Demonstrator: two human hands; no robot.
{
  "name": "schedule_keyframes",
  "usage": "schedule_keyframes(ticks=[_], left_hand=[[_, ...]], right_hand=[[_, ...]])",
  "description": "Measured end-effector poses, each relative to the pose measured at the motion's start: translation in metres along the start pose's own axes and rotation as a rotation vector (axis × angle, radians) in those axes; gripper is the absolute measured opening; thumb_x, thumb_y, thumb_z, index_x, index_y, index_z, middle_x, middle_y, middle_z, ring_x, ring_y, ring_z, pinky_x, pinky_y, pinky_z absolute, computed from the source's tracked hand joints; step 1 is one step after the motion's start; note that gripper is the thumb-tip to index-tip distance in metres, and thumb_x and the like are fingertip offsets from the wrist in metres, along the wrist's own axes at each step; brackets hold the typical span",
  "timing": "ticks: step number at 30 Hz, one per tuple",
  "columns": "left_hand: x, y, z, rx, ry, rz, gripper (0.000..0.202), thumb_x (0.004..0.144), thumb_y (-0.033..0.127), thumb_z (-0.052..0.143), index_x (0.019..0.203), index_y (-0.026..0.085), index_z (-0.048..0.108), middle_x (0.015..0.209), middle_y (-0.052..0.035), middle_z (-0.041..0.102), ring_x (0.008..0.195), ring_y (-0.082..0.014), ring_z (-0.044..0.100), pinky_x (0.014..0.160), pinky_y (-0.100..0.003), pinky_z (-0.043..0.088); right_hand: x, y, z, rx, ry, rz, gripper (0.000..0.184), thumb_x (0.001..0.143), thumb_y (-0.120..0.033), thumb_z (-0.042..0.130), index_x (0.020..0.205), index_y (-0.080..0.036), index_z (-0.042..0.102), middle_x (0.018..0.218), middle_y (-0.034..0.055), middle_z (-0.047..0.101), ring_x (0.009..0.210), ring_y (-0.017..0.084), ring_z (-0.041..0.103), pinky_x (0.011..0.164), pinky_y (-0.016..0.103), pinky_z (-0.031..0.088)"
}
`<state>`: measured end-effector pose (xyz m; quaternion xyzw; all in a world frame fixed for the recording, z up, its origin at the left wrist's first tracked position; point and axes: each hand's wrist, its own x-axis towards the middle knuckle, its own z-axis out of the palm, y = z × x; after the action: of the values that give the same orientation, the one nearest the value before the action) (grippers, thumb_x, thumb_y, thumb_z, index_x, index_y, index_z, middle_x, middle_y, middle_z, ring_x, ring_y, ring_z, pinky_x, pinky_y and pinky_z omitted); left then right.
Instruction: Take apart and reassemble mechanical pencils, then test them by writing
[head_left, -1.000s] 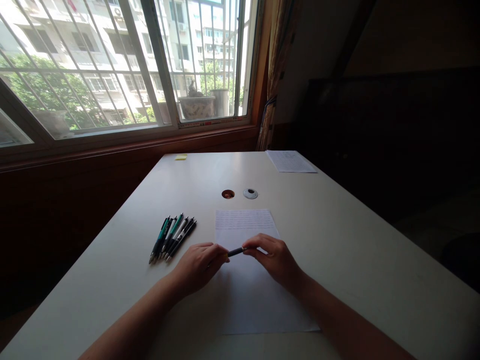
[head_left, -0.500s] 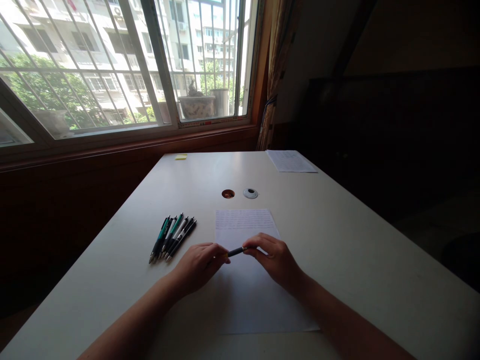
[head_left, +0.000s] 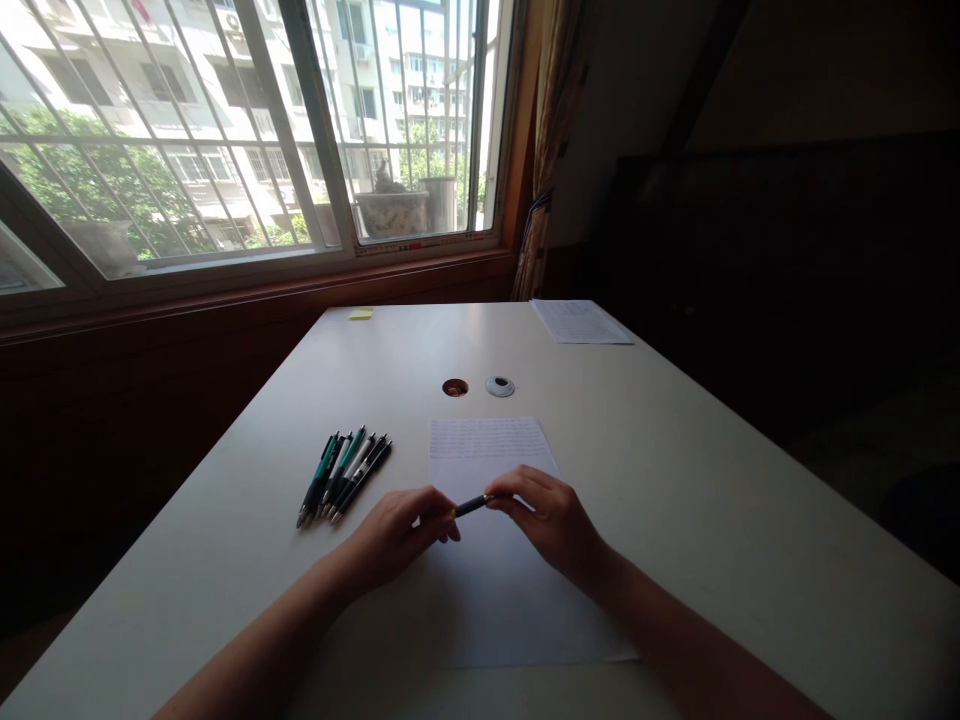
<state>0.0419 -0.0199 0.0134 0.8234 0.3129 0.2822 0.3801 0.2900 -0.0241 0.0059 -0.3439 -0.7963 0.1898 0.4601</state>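
Both of my hands hold one dark pen (head_left: 472, 505) level above a white sheet of paper (head_left: 510, 590) on the white table (head_left: 675, 480). My left hand (head_left: 397, 535) pinches the pen's left end, fingers curled around it. My right hand (head_left: 551, 520) pinches the right end with thumb and fingertips. The sheet has faint handwritten lines across its top part. A bundle of several pens (head_left: 345, 475), green, white and black, lies side by side just left of the sheet, beyond my left hand.
A round cable hole (head_left: 455, 387) and its loose grey cap (head_left: 500, 386) sit beyond the sheet. Another written sheet (head_left: 581, 322) lies at the far right corner, a yellow sticky note (head_left: 361, 314) at the far left edge. A barred window is behind.
My left fingers have shifted slightly on the pen's left end; the pen and my right hand stay where they were.
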Motion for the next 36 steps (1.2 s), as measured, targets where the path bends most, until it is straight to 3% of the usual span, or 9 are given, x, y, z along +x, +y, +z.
schedule_keyframes(ticks=[11,24,30,36], left_hand=[[0.001,0.004,-0.004,-0.322,-0.123,-0.167,0.025,0.098,0.035,0.052,0.094,0.013,0.063,0.083,-0.0075,0.073,0.075,-0.0152,0.065,0.072,-0.027,0.050],[-0.001,-0.017,0.004,-0.044,0.022,-0.032,0.012,0.095,0.026,0.057,0.100,0.016,0.062,0.086,-0.0046,0.074,0.068,-0.0123,0.064,0.066,-0.022,0.049],[0.000,-0.008,0.003,0.159,0.088,0.059,0.007,0.092,0.020,0.056,0.097,0.018,0.062,0.085,-0.0028,0.074,0.071,-0.0134,0.066,0.066,-0.022,0.047],[-0.001,-0.001,0.000,0.138,0.032,0.043,0.011,0.096,0.023,0.052,0.093,0.018,0.062,0.079,-0.0021,0.072,0.066,-0.0123,0.063,0.064,-0.022,0.046]], right_hand=[[-0.002,0.001,-0.003,0.023,-0.016,-0.012,0.008,0.092,-0.018,0.064,0.098,-0.022,0.067,0.085,0.0036,0.066,0.078,0.017,0.063,0.072,0.031,0.054],[-0.001,0.004,-0.003,0.014,-0.075,0.008,0.006,0.091,-0.019,0.065,0.096,-0.021,0.067,0.084,0.0036,0.066,0.077,0.017,0.062,0.071,0.030,0.051],[-0.001,0.003,-0.003,-0.018,-0.071,-0.023,0.006,0.092,-0.016,0.064,0.096,-0.020,0.065,0.084,0.0040,0.065,0.077,0.017,0.061,0.071,0.030,0.051],[-0.002,0.003,-0.003,-0.009,-0.064,-0.022,0.010,0.093,-0.016,0.062,0.100,-0.022,0.065,0.087,0.0041,0.065,0.080,0.018,0.062,0.073,0.031,0.052]])
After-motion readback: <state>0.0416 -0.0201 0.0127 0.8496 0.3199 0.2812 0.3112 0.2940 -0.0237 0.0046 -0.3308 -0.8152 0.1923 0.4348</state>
